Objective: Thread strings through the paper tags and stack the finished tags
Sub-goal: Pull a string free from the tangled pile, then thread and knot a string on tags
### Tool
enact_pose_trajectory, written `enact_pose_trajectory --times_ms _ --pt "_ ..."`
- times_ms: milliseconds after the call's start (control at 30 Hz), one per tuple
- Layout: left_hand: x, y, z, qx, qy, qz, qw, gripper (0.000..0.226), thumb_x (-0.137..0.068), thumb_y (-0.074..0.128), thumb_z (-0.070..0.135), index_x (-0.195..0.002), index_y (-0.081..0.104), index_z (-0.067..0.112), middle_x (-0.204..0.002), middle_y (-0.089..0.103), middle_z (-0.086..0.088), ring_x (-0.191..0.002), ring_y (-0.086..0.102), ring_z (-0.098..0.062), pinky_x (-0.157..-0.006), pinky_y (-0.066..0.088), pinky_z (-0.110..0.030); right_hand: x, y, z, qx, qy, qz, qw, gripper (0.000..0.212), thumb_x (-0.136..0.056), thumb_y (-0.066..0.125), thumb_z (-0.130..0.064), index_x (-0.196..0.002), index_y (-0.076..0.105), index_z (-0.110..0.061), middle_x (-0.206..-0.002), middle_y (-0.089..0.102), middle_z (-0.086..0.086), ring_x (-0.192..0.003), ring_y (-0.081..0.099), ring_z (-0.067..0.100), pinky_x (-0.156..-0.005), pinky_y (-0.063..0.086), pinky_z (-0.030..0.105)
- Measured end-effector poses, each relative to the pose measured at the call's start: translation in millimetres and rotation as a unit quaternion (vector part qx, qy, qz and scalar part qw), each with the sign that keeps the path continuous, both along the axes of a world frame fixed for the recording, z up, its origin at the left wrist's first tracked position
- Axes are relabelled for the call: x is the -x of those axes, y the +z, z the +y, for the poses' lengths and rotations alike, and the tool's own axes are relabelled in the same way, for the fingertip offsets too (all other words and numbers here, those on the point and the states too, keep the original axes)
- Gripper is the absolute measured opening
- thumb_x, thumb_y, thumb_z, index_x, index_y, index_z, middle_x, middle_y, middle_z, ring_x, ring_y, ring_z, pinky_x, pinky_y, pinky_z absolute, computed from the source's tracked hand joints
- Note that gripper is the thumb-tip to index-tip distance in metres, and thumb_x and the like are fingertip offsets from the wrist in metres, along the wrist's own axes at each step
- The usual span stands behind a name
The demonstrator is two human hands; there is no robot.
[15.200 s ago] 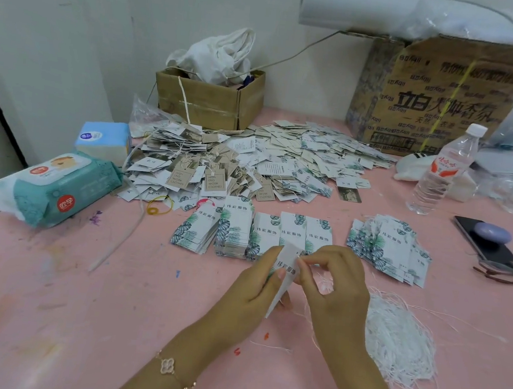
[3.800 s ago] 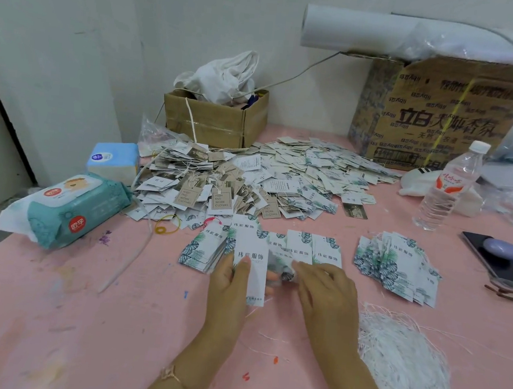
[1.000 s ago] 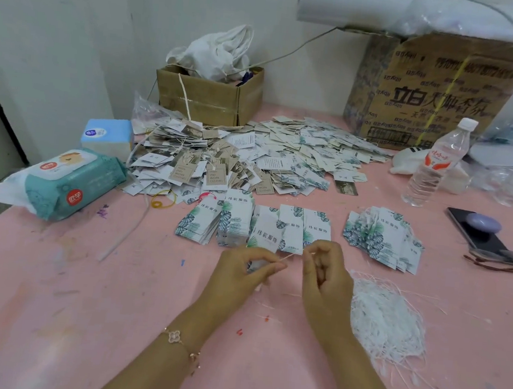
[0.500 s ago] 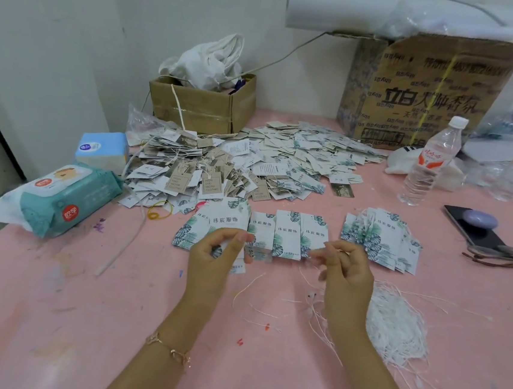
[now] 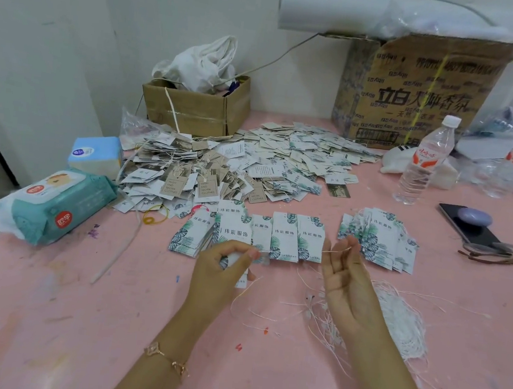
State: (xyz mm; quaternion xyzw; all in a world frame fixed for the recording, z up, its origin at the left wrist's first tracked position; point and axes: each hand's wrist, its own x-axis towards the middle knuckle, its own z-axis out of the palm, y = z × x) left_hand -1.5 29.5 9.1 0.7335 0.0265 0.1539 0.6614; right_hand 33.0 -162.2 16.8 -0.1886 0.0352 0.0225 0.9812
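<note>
Threading step, by my read: one tag and one string are picked up but not yet joined.

Left hand (image 5: 221, 272), centre of frame, has its fingers curled round a single white tag (image 5: 240, 279). Thumb and forefinger pinch near its top, and most of the card is hidden behind the fingers.

Right hand (image 5: 346, 278), just right of centre, is palm up with fingers nearly straight. A short string (image 5: 336, 250) spans from thumb tip to fingertips, so it's nipped there, though the exact grip is too fine to make out.

Tag and string are apart, with a clear gap between the two hands over the pink table (image 5: 49, 315).

Next move, likely: bring the string end to the tag's hole, poke it through, pull. That calls for a short, stiff lead on the string and the hole turned toward the right hand. The hole isn't visible now.

Loose strings (image 5: 399, 324) are piled lower right, beside the right wrist. Leaf-print tag stacks (image 5: 285, 238) sit in a row directly above both hands, with a fanned stack (image 5: 379, 240) to their right. Can't tell which stack takes finished tags. Big tag heap (image 5: 236, 167) is upper centre.
</note>
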Motion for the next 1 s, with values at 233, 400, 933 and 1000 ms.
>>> enact_pose_trajectory --times_ms 233,400,933,1000 --pt "4.6 3.1 -1.1 0.005 -0.044 -0.041 0.998 0.022 -0.089 0.059 0.028 -0.106 0.072 0.022 -0.088 0.074 0.002 -0.059 0.065 -0.014 -0.064 0.053 -0.025 -3.4 -1.9 -1.4 -0.032 -0.020 0.043 0.998 0.022 -0.082 0.060 -0.012 -0.103 0.064 -0.009 -0.067 0.057 -0.003 -0.053 0.055 0.003 -0.065 0.057 0.022" --pt "5.3 -0.5 -7.5 0.091 -0.144 -0.003 0.985 0.065 -0.096 0.055 0.013 -0.147 0.028 0.042 -0.122 0.063 -0.010 -0.078 0.072 -0.020 -0.056 0.055 -0.028 -6.7 -11.8 -6.7 0.140 -0.036 0.026 0.989 0.023 -0.098 0.048 -0.006 -0.111 0.065 -0.012 -0.070 0.058 -0.002 -0.061 0.055 0.007 -0.063 0.053 0.019" --pt "3.7 -13.2 -15.4 0.043 -0.235 0.071 0.968 0.032 -0.099 0.053 0.015 -0.120 0.057 0.039 -0.101 0.075 -0.007 -0.075 0.073 -0.029 -0.073 0.055 -0.061 13.4 -24.5 12.1 0.743 -0.170 -0.255 0.596 0.044 -0.094 0.052 0.001 -0.122 0.063 -0.032 -0.089 0.061 -0.012 -0.089 0.057 0.005 -0.077 0.041 0.010" --pt "3.7 -10.9 -16.6 0.065 -0.250 0.076 0.963 0.043 -0.099 0.051 0.011 -0.112 0.060 0.050 -0.102 0.075 -0.002 -0.077 0.074 -0.027 -0.072 0.060 -0.050 14.0 -24.5 14.4 0.761 -0.165 -0.260 0.572 0.046 -0.092 0.053 0.006 -0.123 0.063 -0.025 -0.085 0.059 -0.009 -0.086 0.054 0.007 -0.075 0.037 0.006"
